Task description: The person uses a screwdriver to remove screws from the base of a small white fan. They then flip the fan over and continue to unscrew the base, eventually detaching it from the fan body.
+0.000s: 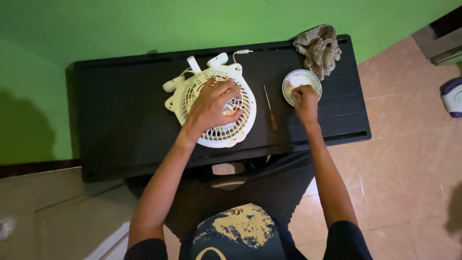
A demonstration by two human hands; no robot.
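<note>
Here, a seated person works over a black bench (120, 110) set against a green wall. The left hand (211, 107) lies flat on a small cream table fan (216, 103) that rests face-up on the bench; its fingers (226, 91) are spread wide across the round grille, pressing on it rather than gripping, with the fingertips near the hub. Above those fingers, the fan's stand and a white cable plug stick out toward the wall.

The right hand (306, 100) sits at a small round dish (299, 79) with a pale floral pattern, fingers curled narrow and bunched at the dish's near rim; I cannot tell whether they pinch anything, too small to see. Between the two hands, just left of the right fingers, a thin screwdriver (269, 108) lies on the bench, touching neither hand. Just beyond the dish, up and right of the right fingers, a crumpled grey-brown cloth (318, 48) sits at the bench's far corner. Tiled floor shows right of the bench.
</note>
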